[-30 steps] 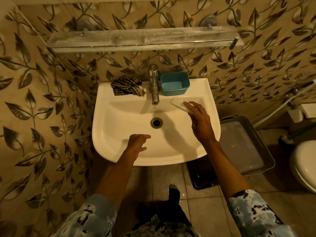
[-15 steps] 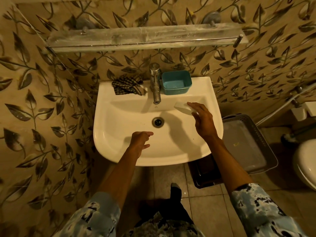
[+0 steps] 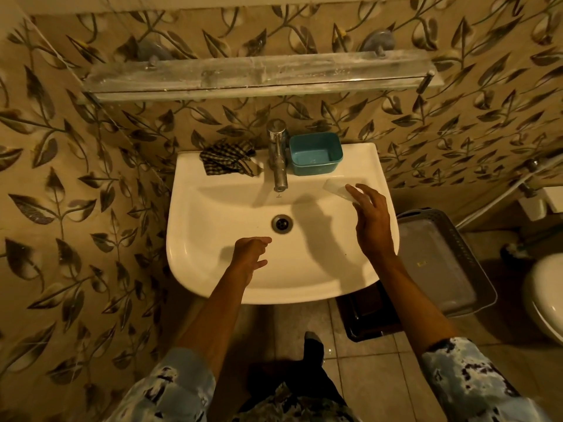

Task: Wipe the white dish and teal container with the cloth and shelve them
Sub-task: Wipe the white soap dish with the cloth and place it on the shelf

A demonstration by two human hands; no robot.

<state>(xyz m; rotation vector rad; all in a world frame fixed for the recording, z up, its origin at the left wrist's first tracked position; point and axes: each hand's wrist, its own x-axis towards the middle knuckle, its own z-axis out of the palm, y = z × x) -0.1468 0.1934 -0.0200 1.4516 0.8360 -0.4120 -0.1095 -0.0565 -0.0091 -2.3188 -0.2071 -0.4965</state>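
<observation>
— Where's the dish (image 3: 337,188)?

— On the sink (image 3: 182,214), right side, where the rim slopes into the bowl. It's white on white, lying tilted along that slope.

— Is anything on it?

— The right hand (image 3: 371,219). Its fingers (image 3: 367,193) are spread and only lightly bent, and the thumb tip lies over the dish's right end. I can't tell whether the tips press it or only touch it.

— And the container (image 3: 315,153)?

— Teal, upright, on the far rim just right of the tap (image 3: 277,156) and just beyond the dish. The two sit near each other but apart.

— The cloth (image 3: 228,158)?

— Dark checked, crumpled on the far rim left of the tap. No hand is on it.

— The left hand (image 3: 250,254)?

— Over the near part of the bowl, just short of the drain (image 3: 281,223). Its fingers are loosely curled, thumb and one finger pointing right, and it holds nothing.

— What's farther out?

— A long shelf (image 3: 256,75) on the leaf-patterned wall above the sink. On the floor to the right stands a grey tray (image 3: 441,263), and past it the edge of a toilet (image 3: 545,300).
</observation>
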